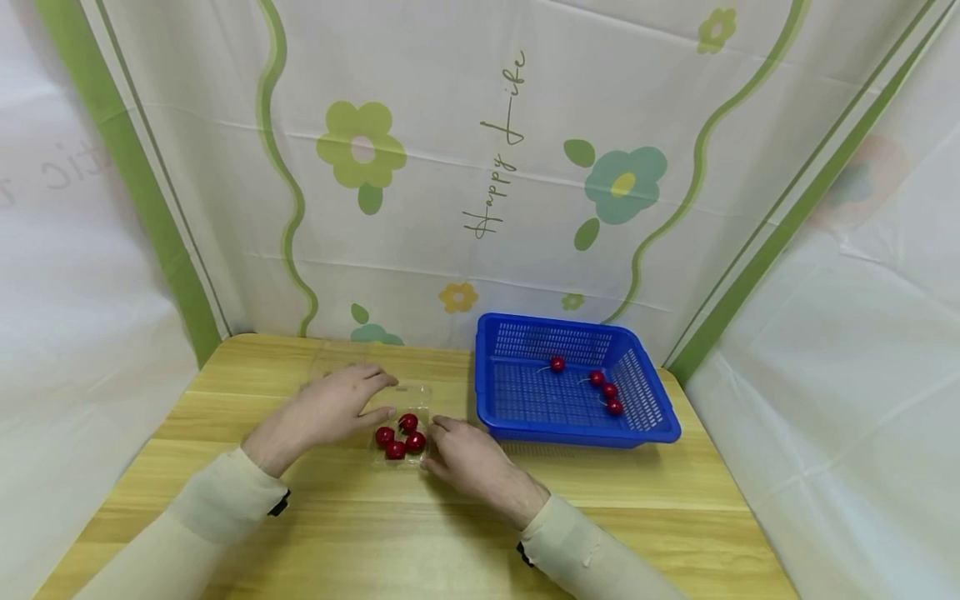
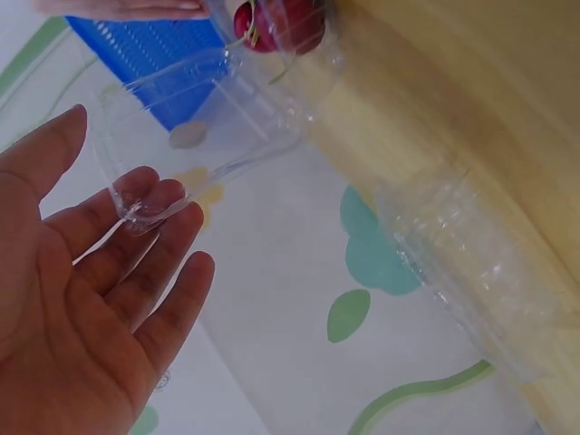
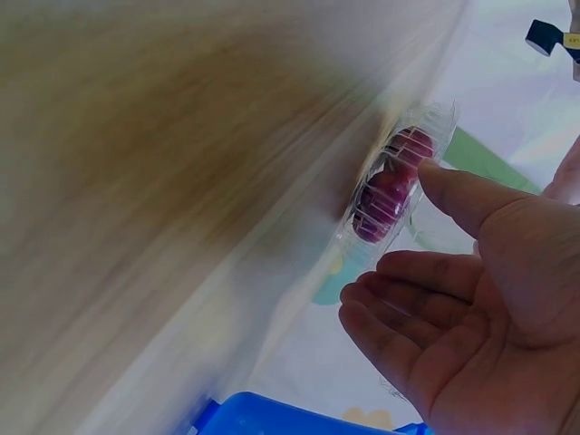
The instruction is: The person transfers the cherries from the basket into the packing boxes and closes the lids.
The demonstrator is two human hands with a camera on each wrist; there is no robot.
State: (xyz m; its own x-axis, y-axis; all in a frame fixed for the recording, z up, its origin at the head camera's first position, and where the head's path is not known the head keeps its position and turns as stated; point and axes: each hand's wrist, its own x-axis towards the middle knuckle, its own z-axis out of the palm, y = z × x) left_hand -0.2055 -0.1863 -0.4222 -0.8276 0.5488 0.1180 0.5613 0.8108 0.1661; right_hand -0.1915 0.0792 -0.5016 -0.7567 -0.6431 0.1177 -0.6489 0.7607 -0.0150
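Observation:
A clear plastic box (image 1: 414, 395) lies on the table with its lid folded up on the far side. Several red cherries (image 1: 416, 442) with stems sit inside it. My left hand (image 1: 341, 402) reaches in from the left, and its fingertips touch the edge of the raised lid (image 2: 204, 118), fingers extended and loosely bent. On the box's right side is my right hand (image 1: 476, 458); in the right wrist view its thumb reaches the box wall beside the cherries (image 3: 390, 195), while the other fingers stay relaxed and apart from the thumb.
A blue perforated basket (image 1: 577, 433) stands right of the box, with several cherries (image 1: 557, 364) in it. Another clear plastic container (image 2: 471, 263) lies on the table beyond my left hand. A patterned curtain (image 1: 420, 200) hangs behind the wooden table (image 1: 337, 542).

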